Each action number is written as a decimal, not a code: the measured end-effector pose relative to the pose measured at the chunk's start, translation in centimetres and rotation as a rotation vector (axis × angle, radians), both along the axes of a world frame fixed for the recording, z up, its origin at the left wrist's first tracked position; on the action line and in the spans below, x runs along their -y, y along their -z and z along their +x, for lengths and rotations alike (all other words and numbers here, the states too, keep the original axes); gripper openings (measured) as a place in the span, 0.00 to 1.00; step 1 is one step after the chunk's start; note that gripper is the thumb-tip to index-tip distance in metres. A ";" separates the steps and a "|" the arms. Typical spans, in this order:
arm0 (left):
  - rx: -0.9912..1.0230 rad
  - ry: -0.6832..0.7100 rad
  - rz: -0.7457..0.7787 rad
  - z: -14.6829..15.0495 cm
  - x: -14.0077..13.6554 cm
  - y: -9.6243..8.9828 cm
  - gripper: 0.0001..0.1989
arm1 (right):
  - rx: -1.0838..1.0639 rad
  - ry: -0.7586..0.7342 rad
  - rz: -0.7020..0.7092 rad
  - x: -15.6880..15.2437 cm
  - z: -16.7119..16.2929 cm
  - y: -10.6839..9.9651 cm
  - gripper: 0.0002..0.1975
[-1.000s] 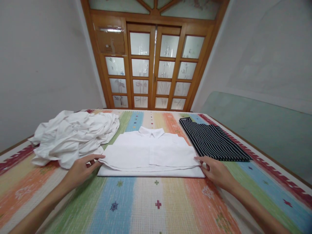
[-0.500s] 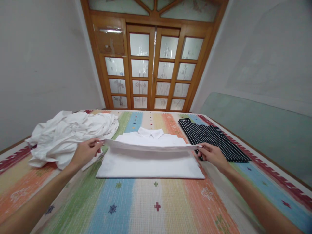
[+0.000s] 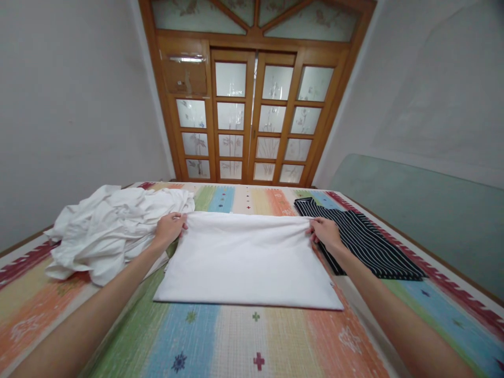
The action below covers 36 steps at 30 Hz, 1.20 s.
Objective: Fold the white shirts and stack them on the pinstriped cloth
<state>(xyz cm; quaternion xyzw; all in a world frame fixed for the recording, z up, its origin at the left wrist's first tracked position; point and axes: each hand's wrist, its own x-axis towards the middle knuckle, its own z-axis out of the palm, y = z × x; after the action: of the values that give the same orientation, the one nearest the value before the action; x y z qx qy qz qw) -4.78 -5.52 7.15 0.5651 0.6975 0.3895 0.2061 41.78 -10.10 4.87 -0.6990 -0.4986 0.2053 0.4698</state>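
A white shirt (image 3: 248, 262) lies folded into a wide rectangle in front of me, its near edge straight and its collar covered by the upper layer. My left hand (image 3: 170, 230) pinches the far left corner of that layer. At the far right corner, my right hand (image 3: 325, 232) is closed on the same edge. The cloth between the hands is stretched, with slight creases near the right one.
To the left is a crumpled heap of white cloth (image 3: 114, 226). A folded black garment with white stripes (image 3: 362, 239) lies on the right. Beneath everything is a multicoloured striped bedspread (image 3: 236, 341). A pale green panel (image 3: 413, 205) borders the right side; wooden glazed doors (image 3: 252, 115) stand beyond.
Both hands have carried the shirt's raised edge away from me and slightly inward. That layer now covers the collar, which showed before. The view has tilted slightly upward.
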 end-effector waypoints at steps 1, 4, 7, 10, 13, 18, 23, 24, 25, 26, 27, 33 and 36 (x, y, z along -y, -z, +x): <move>-0.010 0.016 -0.008 0.0 -0.2 0.2 0.13 | -0.020 0.017 -0.030 -0.3 -0.2 0.1 0.13; -0.058 0.056 -0.034 -0.4 -0.1 1.1 0.16 | 0.007 0.015 -0.105 -0.3 -0.7 0.4 0.21; -0.220 0.063 0.012 -1.2 1.0 2.0 0.21 | 0.347 -0.057 -0.089 1.1 -1.3 0.8 0.20; -0.362 0.094 0.053 -2.1 3.3 2.3 0.20 | 0.824 -0.124 0.006 4.1 -2.1 1.4 0.15; -0.428 0.154 0.036 -2.7 6.1 2.1 0.20 | 1.039 -0.160 -0.039 7.7 -2.9 2.1 0.14; -0.443 0.255 -0.030 -3.2 10.0 1.9 0.21 | 0.973 -0.180 -0.115 11.7 -2.6 3.4 0.16; -0.372 0.281 -0.066 -3.7 11.7 2.5 0.23 | 0.794 -0.136 -0.159 13.6 -1.7 3.7 0.21; -0.354 0.290 -0.068 -3.8 11.8 2.7 0.23 | 0.754 -0.145 -0.183 13.9 -1.6 3.7 0.21; -0.335 0.298 -0.067 -3.9 11.9 2.8 0.23 | 0.712 -0.159 -0.201 14.1 -1.5 3.6 0.22; -0.316 0.300 -0.059 -3.9 12.0 2.9 0.24 | 0.667 -0.176 -0.209 14.3 -1.4 3.5 0.22; -0.295 0.299 -0.049 -4.0 12.0 2.9 0.24 | 0.623 -0.193 -0.207 14.4 -1.3 3.4 0.23; -0.106 0.301 -0.065 -3.9 12.4 2.2 0.27 | 0.363 -0.281 -0.099 15.0 -0.9 2.5 0.20; 0.028 0.351 -0.224 -3.7 12.8 1.8 0.32 | 0.220 -0.318 -0.091 15.6 -0.9 2.3 0.23</move>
<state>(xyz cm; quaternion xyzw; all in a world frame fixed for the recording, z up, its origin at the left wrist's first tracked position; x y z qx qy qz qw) -8.49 -18.35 5.35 0.6461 0.6243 0.2755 0.3418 40.86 -25.66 2.57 -0.6501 -0.6412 0.2216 0.3423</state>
